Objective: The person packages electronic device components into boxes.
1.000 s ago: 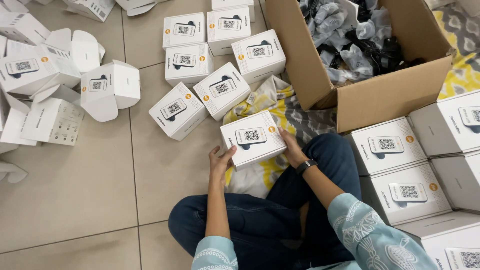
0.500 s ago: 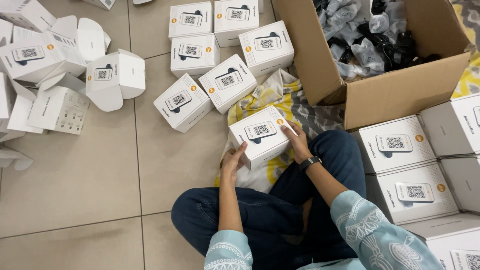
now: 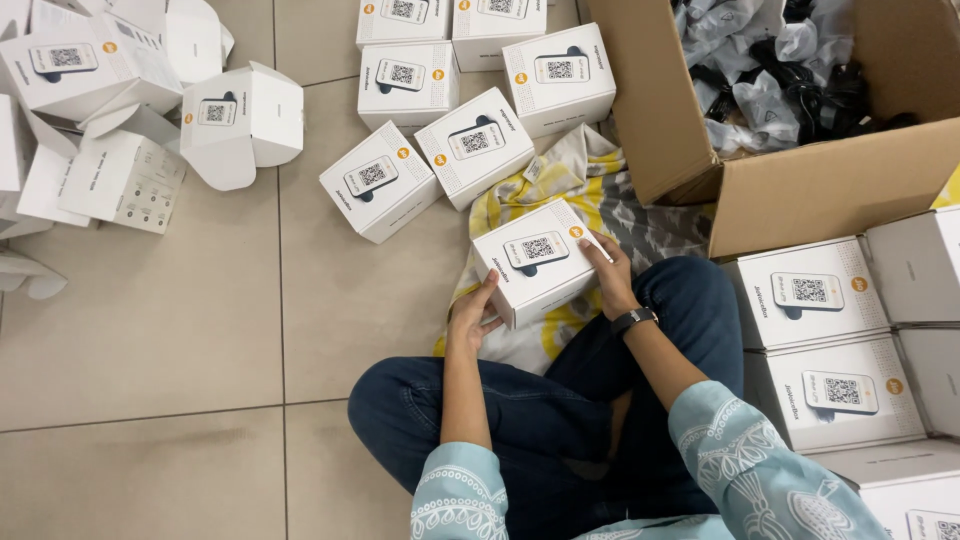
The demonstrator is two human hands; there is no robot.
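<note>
White box (image 3: 538, 262) at frame centre, long axis slanting up-right, gripped between left hand (image 3: 470, 318) (lower-left end) and right hand (image 3: 610, 278) at upper-right.

The floor is laid with large, smooth beige ceramic tiles (image 3: 150, 330), their thin dark grout lines crossing left of and below the spot where the box is gripped. Directly under the grip lies a crumpled cloth patterned in yellow, grey and white (image 3: 590, 190), spread flat on the tiles and running up toward the far side. Light is soft and even, with only faint shadows. No wall, window or furniture comes into view.
</note>
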